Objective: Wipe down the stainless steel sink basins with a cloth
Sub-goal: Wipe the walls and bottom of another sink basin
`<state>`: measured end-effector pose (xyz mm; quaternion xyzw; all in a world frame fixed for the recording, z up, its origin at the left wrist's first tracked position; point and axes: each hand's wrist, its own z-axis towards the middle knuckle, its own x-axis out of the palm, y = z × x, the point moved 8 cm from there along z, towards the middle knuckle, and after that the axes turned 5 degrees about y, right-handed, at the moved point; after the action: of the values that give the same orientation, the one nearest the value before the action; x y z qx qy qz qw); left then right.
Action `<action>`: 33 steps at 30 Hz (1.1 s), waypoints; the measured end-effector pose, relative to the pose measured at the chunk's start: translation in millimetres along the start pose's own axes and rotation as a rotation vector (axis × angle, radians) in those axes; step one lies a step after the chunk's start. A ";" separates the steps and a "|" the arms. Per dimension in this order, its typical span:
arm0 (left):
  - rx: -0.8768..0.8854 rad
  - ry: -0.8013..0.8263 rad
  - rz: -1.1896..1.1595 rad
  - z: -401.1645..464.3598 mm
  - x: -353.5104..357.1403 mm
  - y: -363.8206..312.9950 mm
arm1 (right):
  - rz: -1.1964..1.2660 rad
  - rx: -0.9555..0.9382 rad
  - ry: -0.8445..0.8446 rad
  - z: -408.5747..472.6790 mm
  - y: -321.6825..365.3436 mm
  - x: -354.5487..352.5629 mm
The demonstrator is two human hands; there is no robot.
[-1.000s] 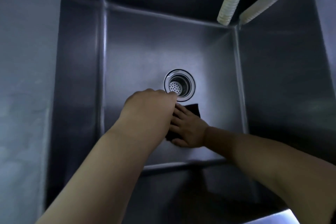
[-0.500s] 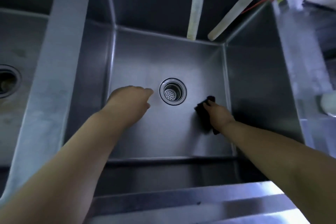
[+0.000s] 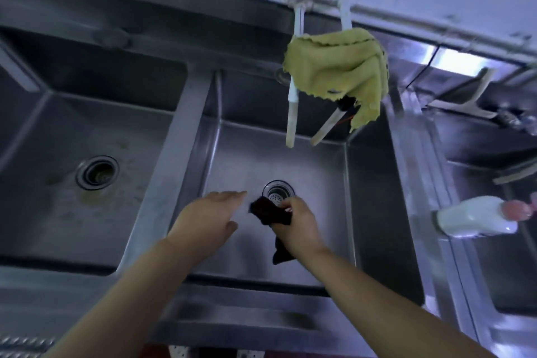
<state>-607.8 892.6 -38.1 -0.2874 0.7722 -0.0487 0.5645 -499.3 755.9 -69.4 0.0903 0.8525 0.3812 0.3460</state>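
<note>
A stainless steel middle basin lies below me, with a round drain strainer in its floor. My right hand is shut on a dark cloth, bunched just in front of the drain; a tail of the cloth hangs below the wrist. To the left of the cloth, my left hand hovers flat and open over the basin floor and holds nothing. A second basin with its own drain sits to the left, its floor stained.
A yellow-green rag hangs over white faucet tubes above the basin's back wall. A white bottle with a pink cap lies on the divider to the right. A third basin is at the far right.
The view has pulled back and up, so all the basins show. My right hand moved the cloth from the basin's right side to the drain and bunched it up; my left hand opened flat.
</note>
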 end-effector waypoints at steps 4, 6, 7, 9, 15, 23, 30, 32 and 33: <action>0.040 -0.119 -0.007 -20.3 -36.7 8.1 | -0.019 -0.199 0.030 -10.1 75.7 35.3; 0.098 -0.211 -0.008 -33.8 -59.9 18.2 | -0.027 -0.270 0.067 -12.7 107.0 53.9; 0.121 -0.271 -0.004 -42.3 -72.6 26.1 | -0.036 -0.301 0.082 -13.4 122.3 63.1; 0.110 -0.349 -0.020 -59.1 -94.3 50.7 | -0.058 -0.346 0.094 -12.6 151.2 81.0; 0.054 -0.302 -0.117 -95.6 -130.5 164.5 | -0.113 -0.384 0.196 6.1 228.8 167.0; -0.090 -0.162 -0.109 -123.8 -141.0 322.3 | -0.160 -0.353 0.231 28.6 296.5 298.8; -0.103 0.049 -0.068 -91.8 -108.1 379.4 | -0.380 -0.204 0.029 60.8 273.8 363.2; -0.077 0.090 -0.045 -76.6 -94.8 382.5 | -0.491 -0.181 -0.043 74.8 268.1 364.2; -0.064 0.099 -0.030 -68.7 -89.5 383.2 | -0.552 -0.190 -0.088 82.5 266.7 360.1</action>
<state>-801.0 1238.2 -91.2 -0.3139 0.7961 -0.0468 0.5153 -742.2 1139.6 -105.9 -0.1612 0.7895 0.3465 0.4802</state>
